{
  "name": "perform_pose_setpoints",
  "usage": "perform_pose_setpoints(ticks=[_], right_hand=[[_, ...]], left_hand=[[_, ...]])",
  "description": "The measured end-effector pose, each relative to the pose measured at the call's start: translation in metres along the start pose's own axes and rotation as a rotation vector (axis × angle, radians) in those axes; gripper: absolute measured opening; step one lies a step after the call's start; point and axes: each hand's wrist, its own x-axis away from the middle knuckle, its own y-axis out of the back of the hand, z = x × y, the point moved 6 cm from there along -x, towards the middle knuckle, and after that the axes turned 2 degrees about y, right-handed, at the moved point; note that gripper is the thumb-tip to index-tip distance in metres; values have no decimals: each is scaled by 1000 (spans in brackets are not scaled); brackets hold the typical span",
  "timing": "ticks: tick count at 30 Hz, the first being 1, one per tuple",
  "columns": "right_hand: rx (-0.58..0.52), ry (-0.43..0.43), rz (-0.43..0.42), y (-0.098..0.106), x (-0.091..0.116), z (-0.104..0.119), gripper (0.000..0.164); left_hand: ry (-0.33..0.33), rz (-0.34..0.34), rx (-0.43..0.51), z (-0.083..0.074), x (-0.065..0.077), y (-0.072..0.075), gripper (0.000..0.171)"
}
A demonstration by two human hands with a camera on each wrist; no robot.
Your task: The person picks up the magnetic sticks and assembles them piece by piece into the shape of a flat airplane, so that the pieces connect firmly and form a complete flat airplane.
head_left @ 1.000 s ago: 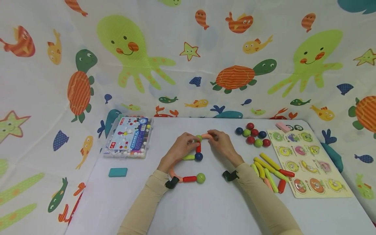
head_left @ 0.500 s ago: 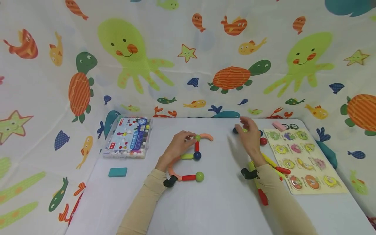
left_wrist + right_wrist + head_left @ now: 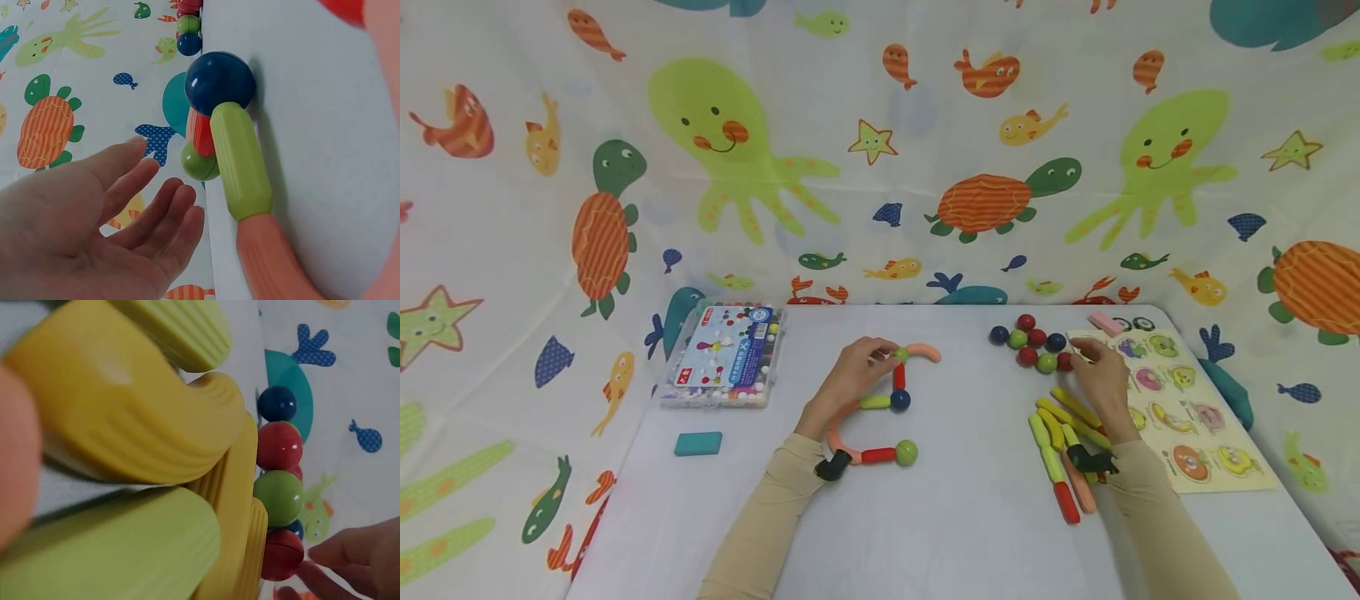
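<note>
My left hand [image 3: 859,368] is beside a light green ball [image 3: 902,355] at the top of a joined chain of magnetic sticks and balls; its fingers are loosely bent and, in the left wrist view, look apart from the ball. A curved peach stick [image 3: 925,351] leads right from that ball, and a red stick [image 3: 899,377] runs down to a dark blue ball [image 3: 900,400]. A lime stick [image 3: 240,162] and a larger peach curve follow. My right hand [image 3: 1103,375] reaches a red ball [image 3: 282,555] at the cluster's right edge, fingertips at its side; no clear grip shows.
Loose sticks [image 3: 1047,450] lie under the right wrist. A fruit puzzle board [image 3: 1221,475] is at the right, with a pink block [image 3: 1105,322] behind. A clear bead box [image 3: 718,354] and teal block [image 3: 697,443] are at the left.
My right hand has left the curved peach stick and moved right, across the balls to the red one at the edge. Some loose sticks beneath the right wrist have shifted. The left hand has barely moved.
</note>
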Motion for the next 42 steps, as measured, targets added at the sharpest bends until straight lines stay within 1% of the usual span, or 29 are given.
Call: perform_pose_setpoints(ticks=[3,5,7,10,13,16,19,23,25,27,30,33,35,37,40,42], right_hand=[[13,-1,81,-5,1,-3,38],[19,-19,127,-9,1,-4,39],[30,-28,158,-12,2,-4,39],[49,-38,174,-14,2,-5,40],[63,-30,172,-14,2,-6,41],[79,-25,147,-9,2,-7,43],[81,12,79,0,2,-2,42],[43,135,-45,12,3,19,41],[7,193,-80,14,6,33,42],[-36,228,-93,13,9,47,44],[-86,240,-75,4,16,63,47],[-130,239,-40,-8,23,77,49],[-159,252,-22,-18,27,85,49],[-185,273,5,-29,31,94,48],[-195,306,43,-48,34,104,46],[-209,312,80,-62,36,107,45]], left_hand=[[4,-5,0,1,0,0,33],[5,-6,-2,1,-1,0,33],[7,-5,-2,0,-1,0,33],[10,-7,-8,-3,-3,0,33],[10,-12,-15,-5,-5,0,33],[-1,-6,-8,-8,-10,-1,34],[-16,1,2,-12,-16,-1,35],[-19,8,-3,-16,-27,0,36],[-10,25,-3,-17,-33,-2,37],[-6,51,-3,-17,-39,-5,37],[15,98,3,-16,-47,-12,39],[45,125,9,-13,-53,-19,40],[65,132,3,-11,-56,-23,39],[70,134,-10,-9,-59,-27,37],[67,135,-27,-8,-61,-31,37],[62,135,-36,-8,-63,-33,37]])
